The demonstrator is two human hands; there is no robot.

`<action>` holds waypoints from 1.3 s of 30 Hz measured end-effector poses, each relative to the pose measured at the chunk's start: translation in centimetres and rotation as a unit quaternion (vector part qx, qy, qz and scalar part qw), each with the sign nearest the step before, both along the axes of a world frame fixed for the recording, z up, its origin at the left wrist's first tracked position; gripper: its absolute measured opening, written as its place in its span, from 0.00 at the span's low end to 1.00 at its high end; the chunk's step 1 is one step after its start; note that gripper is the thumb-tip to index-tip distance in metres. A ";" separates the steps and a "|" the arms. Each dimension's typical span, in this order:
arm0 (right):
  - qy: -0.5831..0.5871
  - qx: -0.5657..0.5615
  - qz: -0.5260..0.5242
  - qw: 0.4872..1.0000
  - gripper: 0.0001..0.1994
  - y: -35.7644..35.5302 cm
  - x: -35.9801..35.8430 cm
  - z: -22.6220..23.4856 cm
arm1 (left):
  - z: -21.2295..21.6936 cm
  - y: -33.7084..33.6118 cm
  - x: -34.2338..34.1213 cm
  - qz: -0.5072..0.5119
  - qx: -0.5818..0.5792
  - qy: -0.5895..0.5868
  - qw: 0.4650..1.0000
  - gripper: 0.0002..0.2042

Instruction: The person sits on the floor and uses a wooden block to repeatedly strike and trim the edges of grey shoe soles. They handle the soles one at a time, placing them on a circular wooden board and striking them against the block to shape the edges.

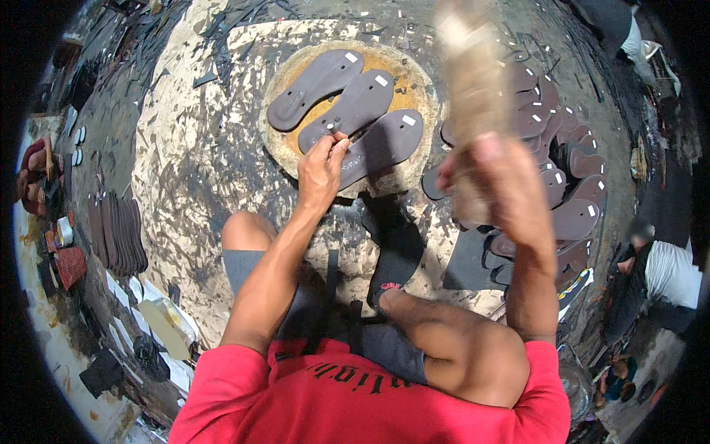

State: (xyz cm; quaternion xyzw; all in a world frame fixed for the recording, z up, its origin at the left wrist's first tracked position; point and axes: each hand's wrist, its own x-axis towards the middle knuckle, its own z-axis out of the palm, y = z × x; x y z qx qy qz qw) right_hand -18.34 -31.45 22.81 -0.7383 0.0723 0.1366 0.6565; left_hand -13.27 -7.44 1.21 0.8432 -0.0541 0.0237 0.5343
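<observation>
Three dark grey-brown sandal soles lie side by side on a round, worn block: a left sole [314,90], a middle sole [362,100] and a right sole [392,144]. The round block [423,87] shows a yellowish, flaky top. My left hand [322,166] pinches a short metal punch [332,128], its lower part hidden by my fingers, over the heel end of the middle sole. Raised at the right, my right hand [503,181] is wrapped round a thick wooden club [473,81]. Both hand and club are smeared by motion.
Many dark soles [577,218] lie heaped right of the block. A row of stacked soles [118,233] stands at the left. Dark scraps [211,74] litter the floor. Other people sit at the left [35,174] and right [665,274] edges.
</observation>
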 end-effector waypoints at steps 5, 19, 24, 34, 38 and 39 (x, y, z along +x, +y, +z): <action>-0.173 -0.012 -0.017 0.985 0.37 3.6 -1.5 -5.8 | -1.8 0.5 -0.7 -0.038 0.115 -0.088 0.989 0.07; 0.185 0.027 0.078 0.979 0.40 0.4 -8.4 -23.0 | 2.0 -0.4 -1.7 -0.015 -0.029 0.199 0.979 0.13; 0.228 0.116 0.049 0.965 0.36 -0.2 -7.9 -21.2 | 0.5 -0.2 -2.6 -0.022 -0.019 0.097 0.995 0.12; -0.297 0.183 -0.074 0.934 0.30 1.4 -3.4 -0.9 | -0.1 0.1 -3.3 -0.086 0.056 -0.074 0.992 0.07; 0.050 -0.220 0.206 0.952 0.31 1.8 -5.0 -12.1 | -0.7 0.0 -2.7 -0.114 0.154 -0.225 0.956 0.10; 0.094 -0.101 0.173 0.975 0.31 0.9 -5.5 -14.4 | -0.4 0.1 -2.5 -0.120 0.171 -0.198 0.958 0.11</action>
